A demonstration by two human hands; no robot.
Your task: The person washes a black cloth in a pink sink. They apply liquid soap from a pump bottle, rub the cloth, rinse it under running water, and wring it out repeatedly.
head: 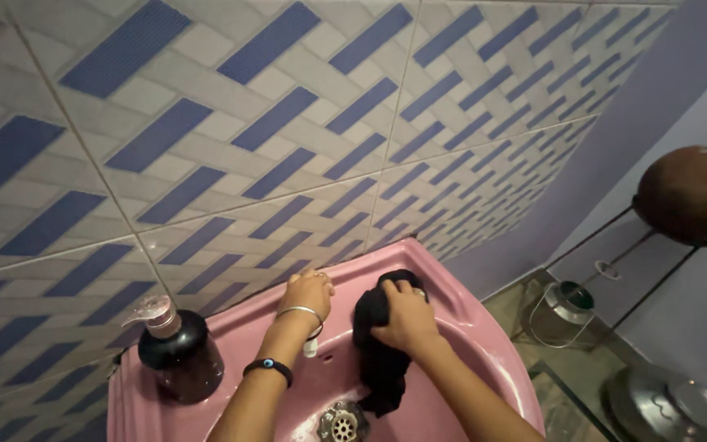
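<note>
Your right hand (405, 319) grips the black cloth (380, 352), which hangs into the pink sink (468, 327) above the drain (344, 424); your left hand (308, 291) closes over the tap (311, 344) at the back rim.

Black cloth (380, 352) hangs bunched inside pink basin (484, 344).

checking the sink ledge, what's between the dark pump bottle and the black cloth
In the head view, the left hand on the tap lies between the pump bottle and the black cloth, which the right hand holds.
</note>
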